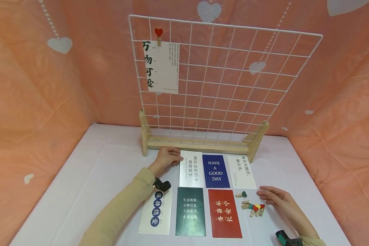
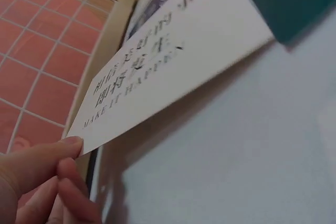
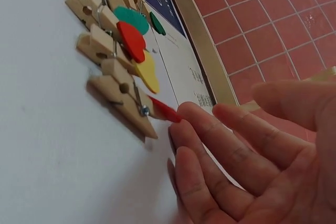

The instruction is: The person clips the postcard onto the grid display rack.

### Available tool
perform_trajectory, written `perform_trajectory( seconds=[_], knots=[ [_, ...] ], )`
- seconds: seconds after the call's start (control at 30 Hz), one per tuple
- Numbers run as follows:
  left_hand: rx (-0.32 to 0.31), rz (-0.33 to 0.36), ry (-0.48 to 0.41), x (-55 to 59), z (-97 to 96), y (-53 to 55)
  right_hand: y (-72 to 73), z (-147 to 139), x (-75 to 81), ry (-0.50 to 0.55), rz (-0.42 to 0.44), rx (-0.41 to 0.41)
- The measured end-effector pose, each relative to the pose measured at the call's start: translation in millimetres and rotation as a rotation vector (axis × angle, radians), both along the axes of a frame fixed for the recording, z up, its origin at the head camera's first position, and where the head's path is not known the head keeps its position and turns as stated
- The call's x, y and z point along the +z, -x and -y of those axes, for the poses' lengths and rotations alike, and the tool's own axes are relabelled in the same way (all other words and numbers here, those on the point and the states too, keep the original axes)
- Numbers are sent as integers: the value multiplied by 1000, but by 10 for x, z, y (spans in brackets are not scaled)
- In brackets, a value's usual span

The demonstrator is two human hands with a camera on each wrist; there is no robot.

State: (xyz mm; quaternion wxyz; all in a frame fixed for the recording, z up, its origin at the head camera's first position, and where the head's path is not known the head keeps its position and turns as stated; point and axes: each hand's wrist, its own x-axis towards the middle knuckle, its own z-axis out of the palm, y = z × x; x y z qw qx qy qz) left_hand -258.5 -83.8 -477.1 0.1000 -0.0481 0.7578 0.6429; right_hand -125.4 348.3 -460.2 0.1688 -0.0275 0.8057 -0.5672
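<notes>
My left hand [image 1: 166, 160] pinches the corner of a white card [image 1: 191, 169] between thumb and finger. In the left wrist view that card [image 2: 152, 66], printed "MAKE IT HAPPEN", has its pinched end raised from the table. My right hand [image 1: 278, 200] rests at the right, fingers extended and holding nothing. Beside its fingertips lie several small wooden clothespins [image 1: 253, 211] with red, yellow and green hearts. The right wrist view shows a fingertip very close to a red-heart clothespin [image 3: 123, 98]; whether they touch I cannot tell.
A white wire grid [image 1: 215, 82] stands in a wooden base [image 1: 200, 146] behind the cards. A red-heart clothespin [image 1: 159, 36] holds a white card [image 1: 164, 68] at its upper left. Around lie a blue card [image 1: 216, 181], white card [image 1: 244, 179], green card [image 1: 190, 227], red card [image 1: 226, 230] and blue-circled card [image 1: 147, 223].
</notes>
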Motion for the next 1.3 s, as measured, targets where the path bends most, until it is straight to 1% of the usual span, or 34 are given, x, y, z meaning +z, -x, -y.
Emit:
perform_trajectory(
  seconds=[0.13, 0.3, 0.47, 0.6, 0.77, 0.83, 0.93, 1.03, 1.2, 1.3],
  knots=[
    [-27, 16, -12, 12, 21, 9, 39, 51, 15, -23, 17, 29],
    [-47, 19, -16, 29, 38, 4, 83, 141, 28, -69, 24, 25],
    [-58, 52, -84, 40, 46, -3, 107, 203, 28, -90, 24, 24],
    [-69, 59, -121, 51, 68, -11, 109, 245, 28, -98, 22, 33],
    [-58, 63, -189, 65, 106, -15, 124, 290, 25, -96, 54, 13],
    [-52, 66, -216, 76, 120, -15, 137, 304, 20, -91, 60, 17],
    [-46, 73, -237, 98, 149, -20, 149, 326, 19, -86, 72, 26],
    [-53, 73, -239, 118, 183, -25, 150, 345, 13, -85, 91, 12],
    [-58, 65, -266, 146, 231, -33, 136, 358, -13, -121, 63, 18],
    [-39, 57, -288, 161, 246, -30, 137, 366, -24, -141, 52, 29]
  ],
)
